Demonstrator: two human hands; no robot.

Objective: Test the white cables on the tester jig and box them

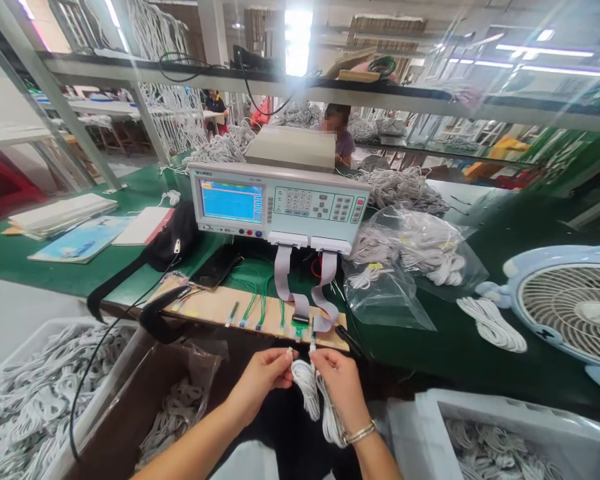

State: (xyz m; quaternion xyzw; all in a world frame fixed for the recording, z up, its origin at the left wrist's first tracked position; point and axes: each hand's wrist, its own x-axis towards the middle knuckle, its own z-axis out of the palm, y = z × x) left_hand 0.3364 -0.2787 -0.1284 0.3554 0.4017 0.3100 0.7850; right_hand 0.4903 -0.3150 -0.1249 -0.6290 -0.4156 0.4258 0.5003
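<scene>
Both my hands pinch a coiled white cable (310,393) just in front of the bench edge. My left hand (263,379) grips one plug end at its fingertips. My right hand (340,381), with a bracelet at the wrist, holds the other end, and the coil hangs between and below them. Just above the hands lies a wooden test board (215,305) with green wires and a small green connector (298,329). Two grey ribbon cables (284,277) join the board to a white cable tester (280,207) with a blue screen.
A clear bag of white cables (415,257) and a loose coil (493,325) lie right of the tester, beside a pale blue fan (565,308). White bins (505,440) and a brown box (145,407) of cables flank me. Another person sits behind the tester (340,133).
</scene>
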